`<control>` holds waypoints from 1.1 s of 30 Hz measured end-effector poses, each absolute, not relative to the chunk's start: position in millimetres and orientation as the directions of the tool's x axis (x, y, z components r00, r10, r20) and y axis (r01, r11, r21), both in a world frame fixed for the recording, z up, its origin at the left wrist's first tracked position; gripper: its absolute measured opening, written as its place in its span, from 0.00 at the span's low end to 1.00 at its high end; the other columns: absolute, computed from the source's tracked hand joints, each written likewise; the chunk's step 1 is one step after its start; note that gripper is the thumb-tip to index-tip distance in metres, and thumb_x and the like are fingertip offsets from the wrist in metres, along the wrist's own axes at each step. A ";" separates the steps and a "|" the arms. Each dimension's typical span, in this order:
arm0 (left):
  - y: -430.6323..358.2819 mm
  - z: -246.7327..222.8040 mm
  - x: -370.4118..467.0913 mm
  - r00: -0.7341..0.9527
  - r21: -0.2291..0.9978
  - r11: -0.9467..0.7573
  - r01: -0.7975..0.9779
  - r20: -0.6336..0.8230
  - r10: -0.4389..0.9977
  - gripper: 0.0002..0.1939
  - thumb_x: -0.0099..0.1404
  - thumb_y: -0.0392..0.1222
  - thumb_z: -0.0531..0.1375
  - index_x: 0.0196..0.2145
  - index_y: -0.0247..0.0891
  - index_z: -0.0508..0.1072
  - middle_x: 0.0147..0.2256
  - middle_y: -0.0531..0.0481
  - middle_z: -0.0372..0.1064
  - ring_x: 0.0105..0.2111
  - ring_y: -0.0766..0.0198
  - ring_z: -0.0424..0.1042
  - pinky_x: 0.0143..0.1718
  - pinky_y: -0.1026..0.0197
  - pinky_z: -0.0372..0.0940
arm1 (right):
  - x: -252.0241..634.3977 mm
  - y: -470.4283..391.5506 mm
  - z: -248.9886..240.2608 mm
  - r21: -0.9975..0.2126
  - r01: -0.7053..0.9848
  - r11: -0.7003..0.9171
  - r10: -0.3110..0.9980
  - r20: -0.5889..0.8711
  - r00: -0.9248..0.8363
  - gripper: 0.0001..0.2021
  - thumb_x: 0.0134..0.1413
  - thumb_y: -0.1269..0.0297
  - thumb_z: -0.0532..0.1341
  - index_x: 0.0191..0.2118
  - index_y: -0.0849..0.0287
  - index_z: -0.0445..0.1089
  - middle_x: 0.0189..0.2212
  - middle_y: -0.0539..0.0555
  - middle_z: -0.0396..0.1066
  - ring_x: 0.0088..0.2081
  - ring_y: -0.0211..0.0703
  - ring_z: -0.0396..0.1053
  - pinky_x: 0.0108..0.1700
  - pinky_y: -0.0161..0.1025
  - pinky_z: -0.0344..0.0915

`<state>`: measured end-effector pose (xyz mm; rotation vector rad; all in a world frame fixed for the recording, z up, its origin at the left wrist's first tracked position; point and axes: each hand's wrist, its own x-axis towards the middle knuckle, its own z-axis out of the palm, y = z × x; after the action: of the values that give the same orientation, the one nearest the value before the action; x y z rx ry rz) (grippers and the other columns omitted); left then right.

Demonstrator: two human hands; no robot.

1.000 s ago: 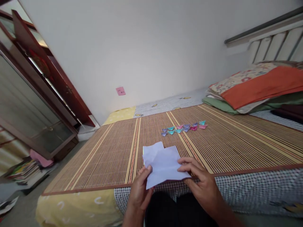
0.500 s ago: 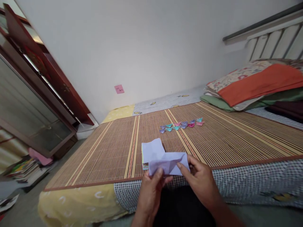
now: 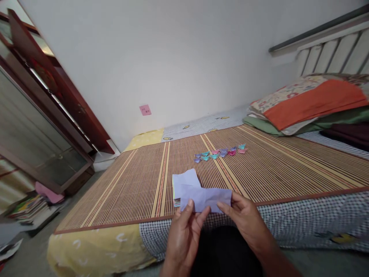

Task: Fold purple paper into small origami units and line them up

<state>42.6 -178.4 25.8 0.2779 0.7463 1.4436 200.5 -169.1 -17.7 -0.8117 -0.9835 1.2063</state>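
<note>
A creased sheet of lilac paper (image 3: 207, 197), folded into a long rectangle, is held up between my two hands near the bed's front edge. My left hand (image 3: 186, 231) pinches its lower left part, thumb in front. On the other end, my right hand (image 3: 243, 211) grips the right edge with its thumb on the near face. Just behind the sheet lies a stack of coloured paper (image 3: 186, 179), a pale lilac piece on top, its lower part partly covered by the held sheet. Farther back stand several small folded paper boats (image 3: 215, 156) in two rows, in purple, teal and pink.
A striped bamboo mat (image 3: 129, 184) covers the bed. Folded bedding (image 3: 311, 100) with an orange band is piled at the right, near a white radiator (image 3: 337, 55). A pink note (image 3: 145, 110) is on the wall. Books (image 3: 27, 209) are stacked at the lower left.
The lilac sheet, crumpled and uneven before, is now a flatter, narrower rectangle. My left thumb has moved up slightly, and the left fingers have shifted along the lower edge.
</note>
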 end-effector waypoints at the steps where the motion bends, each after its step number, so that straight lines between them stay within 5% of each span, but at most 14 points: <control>1: -179.3 24.7 43.1 -0.027 0.595 0.155 -0.789 -0.285 0.958 0.07 0.68 0.22 0.59 0.36 0.28 0.76 0.36 0.43 0.78 0.36 0.60 0.79 0.42 0.50 0.80 | 201.7 -169.8 -18.1 -0.912 -0.368 0.183 0.983 0.175 0.056 0.13 0.48 0.58 0.75 0.38 0.57 0.77 0.36 0.55 0.79 0.41 0.49 0.76 0.48 0.44 0.72; 6: -183.5 17.0 41.7 0.134 0.554 0.287 -0.782 -0.301 0.944 0.03 0.64 0.27 0.67 0.35 0.30 0.78 0.40 0.43 0.78 0.37 0.60 0.78 0.30 0.63 0.76 | 204.4 -173.4 -15.8 -0.859 -0.473 0.197 0.980 0.170 0.100 0.07 0.52 0.62 0.71 0.37 0.55 0.78 0.34 0.52 0.78 0.39 0.45 0.75 0.46 0.40 0.70; 13: -194.7 15.1 46.5 0.451 0.604 0.468 -0.645 -0.194 0.871 0.13 0.63 0.39 0.70 0.45 0.34 0.79 0.44 0.42 0.77 0.41 0.57 0.78 0.35 0.61 0.74 | 204.3 -181.3 -8.3 -0.842 -0.510 0.175 0.974 0.224 -0.035 0.05 0.44 0.73 0.66 0.27 0.56 0.75 0.34 0.52 0.76 0.40 0.47 0.74 0.40 0.37 0.69; 20: -195.5 15.0 48.7 0.418 0.658 0.489 -0.572 -0.279 0.865 0.12 0.57 0.38 0.74 0.36 0.32 0.79 0.34 0.44 0.79 0.30 0.64 0.78 0.32 0.64 0.72 | 211.7 -177.3 -11.7 -0.900 -0.402 0.169 0.971 0.222 -0.089 0.05 0.50 0.64 0.70 0.29 0.56 0.74 0.43 0.55 0.78 0.42 0.48 0.75 0.44 0.40 0.70; 26: -188.7 7.4 48.9 0.024 0.919 0.073 -0.387 -0.069 0.997 0.17 0.54 0.46 0.75 0.33 0.31 0.78 0.28 0.45 0.80 0.29 0.63 0.79 0.30 0.66 0.69 | 229.8 -168.8 -13.9 -0.946 -0.260 0.194 0.974 0.154 0.165 0.21 0.62 0.44 0.62 0.51 0.53 0.75 0.53 0.62 0.76 0.57 0.56 0.72 0.55 0.50 0.68; 31: -185.2 2.3 52.7 -0.093 0.939 -0.057 -0.338 0.027 0.995 0.29 0.53 0.45 0.75 0.50 0.37 0.71 0.31 0.46 0.81 0.28 0.60 0.80 0.31 0.64 0.69 | 213.1 -174.4 -7.9 -0.949 -0.286 0.134 0.990 0.142 -0.006 0.35 0.46 0.46 0.74 0.57 0.56 0.70 0.47 0.63 0.79 0.47 0.57 0.78 0.51 0.51 0.74; 33: -186.0 2.5 55.0 -0.079 0.944 -0.063 -0.324 0.040 0.996 0.31 0.54 0.46 0.75 0.53 0.38 0.71 0.32 0.46 0.81 0.29 0.60 0.80 0.32 0.64 0.69 | 201.3 -177.1 -5.6 -0.947 -0.296 0.128 0.992 0.127 0.022 0.31 0.45 0.51 0.75 0.54 0.57 0.71 0.44 0.61 0.81 0.44 0.54 0.79 0.47 0.49 0.76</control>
<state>55.0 -186.0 2.5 0.9613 0.9845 1.4384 201.3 -177.1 -5.6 -0.8957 -1.0425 1.2408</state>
